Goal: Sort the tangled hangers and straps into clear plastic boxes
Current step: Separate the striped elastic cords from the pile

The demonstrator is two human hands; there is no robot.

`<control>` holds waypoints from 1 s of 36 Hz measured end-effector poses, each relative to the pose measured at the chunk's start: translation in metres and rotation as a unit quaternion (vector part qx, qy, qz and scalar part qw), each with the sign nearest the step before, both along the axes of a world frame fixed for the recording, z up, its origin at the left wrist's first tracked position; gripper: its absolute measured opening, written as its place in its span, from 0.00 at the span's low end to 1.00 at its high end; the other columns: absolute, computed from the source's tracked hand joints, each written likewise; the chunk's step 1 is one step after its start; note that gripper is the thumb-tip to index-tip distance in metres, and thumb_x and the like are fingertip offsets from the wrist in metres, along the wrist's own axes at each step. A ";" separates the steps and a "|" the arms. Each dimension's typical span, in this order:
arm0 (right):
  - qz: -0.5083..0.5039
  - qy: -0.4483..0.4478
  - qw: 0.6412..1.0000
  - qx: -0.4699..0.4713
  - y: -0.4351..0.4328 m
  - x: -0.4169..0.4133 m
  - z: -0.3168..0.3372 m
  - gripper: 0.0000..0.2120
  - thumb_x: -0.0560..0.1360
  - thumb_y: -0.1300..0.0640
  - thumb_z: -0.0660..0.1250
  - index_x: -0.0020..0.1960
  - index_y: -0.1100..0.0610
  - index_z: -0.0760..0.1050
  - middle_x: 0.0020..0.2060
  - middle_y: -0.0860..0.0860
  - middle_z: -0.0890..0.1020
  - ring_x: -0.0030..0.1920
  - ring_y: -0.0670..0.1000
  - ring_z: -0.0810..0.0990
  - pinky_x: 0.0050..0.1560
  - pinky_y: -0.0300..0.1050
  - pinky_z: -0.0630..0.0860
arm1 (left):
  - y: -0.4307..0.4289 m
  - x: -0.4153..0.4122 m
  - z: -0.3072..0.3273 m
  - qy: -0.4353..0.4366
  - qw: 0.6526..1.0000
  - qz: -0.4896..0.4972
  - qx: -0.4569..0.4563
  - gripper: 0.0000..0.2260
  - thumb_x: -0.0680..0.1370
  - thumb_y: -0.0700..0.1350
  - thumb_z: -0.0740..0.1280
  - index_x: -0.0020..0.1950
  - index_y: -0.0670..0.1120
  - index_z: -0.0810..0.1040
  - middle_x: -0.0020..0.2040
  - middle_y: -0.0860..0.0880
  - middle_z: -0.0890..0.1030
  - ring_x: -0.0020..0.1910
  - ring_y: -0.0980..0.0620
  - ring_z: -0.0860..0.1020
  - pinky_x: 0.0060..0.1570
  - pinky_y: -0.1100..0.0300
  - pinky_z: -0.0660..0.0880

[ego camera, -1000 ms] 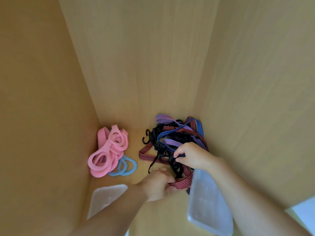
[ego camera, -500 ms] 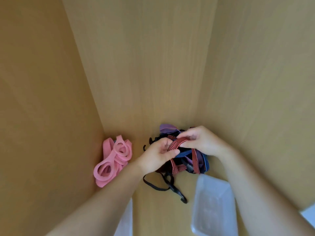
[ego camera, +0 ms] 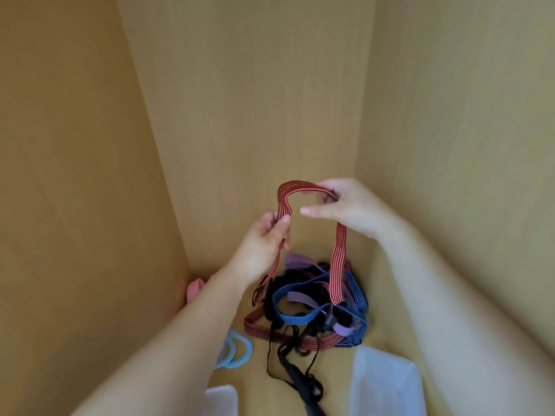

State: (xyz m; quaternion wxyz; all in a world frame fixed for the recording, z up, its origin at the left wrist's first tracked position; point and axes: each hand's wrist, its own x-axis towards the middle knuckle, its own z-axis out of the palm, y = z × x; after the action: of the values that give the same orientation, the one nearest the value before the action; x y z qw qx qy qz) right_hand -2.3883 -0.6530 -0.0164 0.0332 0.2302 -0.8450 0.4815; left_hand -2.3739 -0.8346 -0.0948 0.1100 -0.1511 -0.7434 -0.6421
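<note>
Pale wood panels (ego camera: pixel 246 94) close in on three sides, with a floor (ego camera: pixel 387 298) of the same wood below. Two bare forearms reach in from the near edge. Right clear plastic box (ego camera: pixel 387 382) sits on the floor at the near right, just beside the pile; only a corner of the left clear plastic box (ego camera: pixel 220 399) shows at the bottom edge, under the left forearm. The tangle of straps (ego camera: pixel 318 307) lies on the floor against the back wall, between the two boxes: blue striped, purple and red striped bands knotted with black pieces, and a black strap (ego camera: pixel 300 382) trails out toward the near edge. One red striped strap (ego camera: pixel 312 189) is lifted above the pile in an arch, both legs hanging down into the tangle. Right hand (ego camera: pixel 345 205) grips the top right of the arch, fingers curled over the band, one digit stretched out leftward. Left hand (ego camera: pixel 264 241) pinches the left leg of the arch between thumb and fingers. Blue ring hangers (ego camera: pixel 237 352) lie on the floor left of the tangle, partly hidden by the left forearm. Only a bit of the pink hangers (ego camera: pixel 195 291) shows, at the foot of the left wall.
</note>
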 end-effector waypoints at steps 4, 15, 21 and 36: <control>-0.010 -0.001 0.999 -0.042 -0.016 0.004 -0.004 0.17 0.70 0.44 0.74 0.55 0.48 0.79 0.39 0.43 0.77 0.38 0.40 0.76 0.43 0.35 0.70 | -0.003 -0.003 0.021 0.027 1.000 0.012 0.000 0.09 0.83 0.44 0.59 0.43 0.47 0.70 0.33 0.50 0.70 0.32 0.53 0.69 0.38 0.60 0.68; -0.015 0.043 0.988 -0.150 -0.027 -0.008 0.028 0.03 0.72 0.54 0.74 0.41 0.51 0.80 0.24 0.37 0.76 0.24 0.37 0.71 0.26 0.27 0.64 | -0.015 0.010 0.007 -0.031 0.999 -0.018 -0.005 0.09 0.82 0.42 0.60 0.41 0.45 0.71 0.32 0.51 0.73 0.29 0.57 0.72 0.34 0.67 0.70; -0.071 0.059 0.968 -0.233 -0.017 -0.024 0.053 0.05 0.74 0.53 0.73 0.43 0.53 0.78 0.21 0.37 0.73 0.22 0.37 0.69 0.28 0.27 0.64 | -0.030 0.019 -0.014 -0.105 0.993 -0.037 -0.049 0.09 0.81 0.45 0.62 0.42 0.45 0.72 0.32 0.51 0.75 0.30 0.54 0.75 0.36 0.63 0.73; -0.004 0.014 0.995 -0.103 -0.057 -0.038 0.050 0.20 0.80 0.49 0.62 0.44 0.65 0.80 0.33 0.55 0.83 0.34 0.48 0.76 0.40 0.43 0.70 | 0.003 0.005 0.038 -0.028 0.998 -0.048 -0.006 0.08 0.81 0.43 0.62 0.44 0.43 0.75 0.36 0.54 0.77 0.34 0.59 0.73 0.41 0.66 0.71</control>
State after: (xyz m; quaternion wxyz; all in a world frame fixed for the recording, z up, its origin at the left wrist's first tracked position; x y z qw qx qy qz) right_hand -2.4261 -0.7104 0.0338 0.0701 0.2288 -0.7915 0.5623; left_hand -2.3693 -0.8313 -0.0563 0.0575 -0.1693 -0.7422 -0.6459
